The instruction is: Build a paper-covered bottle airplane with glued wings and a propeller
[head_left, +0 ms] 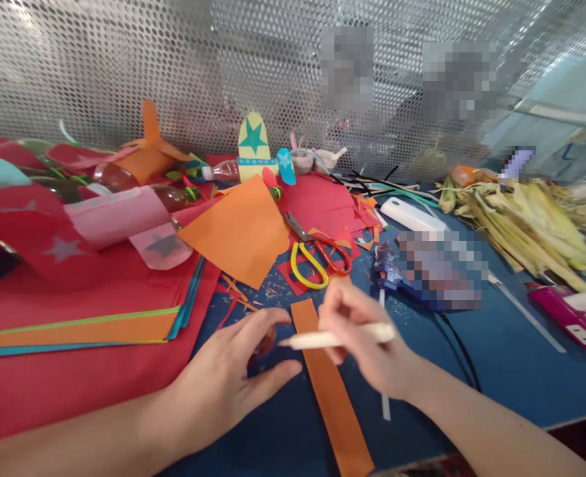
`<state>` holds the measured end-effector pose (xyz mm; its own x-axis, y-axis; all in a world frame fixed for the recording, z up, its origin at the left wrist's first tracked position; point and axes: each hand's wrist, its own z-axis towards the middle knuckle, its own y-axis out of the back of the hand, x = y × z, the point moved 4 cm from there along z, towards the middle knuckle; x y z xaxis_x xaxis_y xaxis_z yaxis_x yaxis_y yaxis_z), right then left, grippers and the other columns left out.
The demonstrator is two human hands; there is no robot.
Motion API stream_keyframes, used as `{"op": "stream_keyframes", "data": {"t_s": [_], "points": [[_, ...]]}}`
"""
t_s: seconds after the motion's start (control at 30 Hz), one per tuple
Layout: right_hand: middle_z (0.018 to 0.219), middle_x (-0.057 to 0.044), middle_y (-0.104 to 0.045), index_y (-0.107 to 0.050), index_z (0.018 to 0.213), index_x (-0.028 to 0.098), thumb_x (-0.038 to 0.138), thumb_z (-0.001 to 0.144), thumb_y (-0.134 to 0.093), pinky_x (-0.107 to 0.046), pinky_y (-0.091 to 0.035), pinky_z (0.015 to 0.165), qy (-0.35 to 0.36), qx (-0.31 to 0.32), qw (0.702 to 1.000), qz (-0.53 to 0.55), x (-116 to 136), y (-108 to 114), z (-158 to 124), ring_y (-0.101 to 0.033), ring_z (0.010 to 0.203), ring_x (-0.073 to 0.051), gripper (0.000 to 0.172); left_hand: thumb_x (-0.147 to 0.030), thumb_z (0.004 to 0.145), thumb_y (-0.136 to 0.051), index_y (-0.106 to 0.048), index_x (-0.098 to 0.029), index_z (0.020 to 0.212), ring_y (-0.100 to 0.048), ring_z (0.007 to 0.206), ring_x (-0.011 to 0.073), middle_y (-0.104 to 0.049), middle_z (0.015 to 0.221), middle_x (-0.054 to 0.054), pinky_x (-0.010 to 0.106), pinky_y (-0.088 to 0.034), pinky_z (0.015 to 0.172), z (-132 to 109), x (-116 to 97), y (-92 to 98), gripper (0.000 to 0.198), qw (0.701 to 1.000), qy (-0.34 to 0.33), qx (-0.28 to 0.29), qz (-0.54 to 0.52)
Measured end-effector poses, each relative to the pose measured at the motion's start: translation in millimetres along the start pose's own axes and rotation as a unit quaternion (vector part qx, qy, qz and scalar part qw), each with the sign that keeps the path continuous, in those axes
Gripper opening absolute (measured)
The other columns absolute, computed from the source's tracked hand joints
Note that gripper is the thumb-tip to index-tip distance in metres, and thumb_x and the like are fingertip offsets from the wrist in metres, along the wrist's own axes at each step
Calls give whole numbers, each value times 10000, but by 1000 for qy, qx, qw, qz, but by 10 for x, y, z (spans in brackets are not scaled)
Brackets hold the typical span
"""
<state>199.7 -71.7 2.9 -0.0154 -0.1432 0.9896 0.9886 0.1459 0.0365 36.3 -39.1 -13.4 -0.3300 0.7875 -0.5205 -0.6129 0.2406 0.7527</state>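
My right hand (362, 334) is closed around a white pen (317, 340), its tip pointing left above the table. The pen and hand are over an orange paper strip (330, 404), which lies lengthwise on the blue tabletop. To the left of the strip, my left hand (240, 364) has its thumb and fingers apart, with nothing seen between them. Just beyond my hands rest scissors (308, 268) with one yellow and one red handle. Behind my left hand lies a larger orange sheet (243, 232).
Stacked colored papers (84, 328) cover the left side. A blue glue gun (406, 285) with its cable lies right of the scissors. Dried corn husks (526, 218) and a magenta power strip (571, 318) are at the right. Perforated metal (173, 59) stands behind.
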Motion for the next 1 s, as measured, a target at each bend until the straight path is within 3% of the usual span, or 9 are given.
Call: {"op": "stream_keyframes", "data": {"t_s": [0.13, 0.23, 0.3, 0.43, 0.57, 1.0], "points": [[485, 75, -483, -500, 751, 214, 307, 906, -407, -214, -368, 478, 9, -107, 993, 58, -11, 267, 82, -447, 442, -87, 203, -276, 925, -476, -595, -196, 1074, -675, 752, 164, -664, 936, 54, 260, -563, 626, -31, -103, -5, 207, 994, -78, 1, 70], [518, 71, -504, -502, 735, 211, 307, 872, -515, -227, -399, 543, -40, -95, 995, -1, -82, 351, 167, -483, 511, -96, 167, -331, 931, -448, -630, -186, 1100, -682, 736, 191, -678, 1049, 84, 310, -573, 598, -71, -198, -57, 287, 981, -152, 57, 109], [490, 91, -443, -451, 684, 213, 349, 864, -570, -218, -349, 499, -65, -78, 994, -44, -142, 352, 199, -422, 474, -84, 255, -385, 931, -438, -632, -170, 1119, -677, 714, 203, -680, 1101, 102, 342, -573, 596, -91, -235, -88, 345, 971, -177, 93, 128], [444, 115, -375, -399, 651, 218, 376, 871, -579, -211, -261, 430, -68, -81, 992, -72, -233, 324, 205, -324, 408, -69, 325, -421, 936, -415, -623, -154, 1156, -666, 716, 214, -651, 1190, 141, 362, -565, 599, -99, -243, -119, 404, 964, -180, 132, 145], [413, 114, -388, -368, 627, 226, 335, 867, -580, -211, -281, 426, -59, -102, 988, -101, -258, 339, 190, -350, 393, -77, 339, -401, 953, -375, -623, -138, 1162, -663, 717, 229, -645, 1202, 154, 371, -556, 578, -98, -231, -131, 418, 964, -182, 137, 137], [464, 106, -333, -347, 626, 236, 278, 849, -552, -215, -283, 433, -47, -76, 978, -190, -252, 266, 197, -299, 415, -79, 306, -409, 909, -475, -595, -186, 1132, -652, 699, 221, -619, 1212, 161, 372, -543, 601, -94, -226, -155, 337, 967, -162, 137, 139]]}}
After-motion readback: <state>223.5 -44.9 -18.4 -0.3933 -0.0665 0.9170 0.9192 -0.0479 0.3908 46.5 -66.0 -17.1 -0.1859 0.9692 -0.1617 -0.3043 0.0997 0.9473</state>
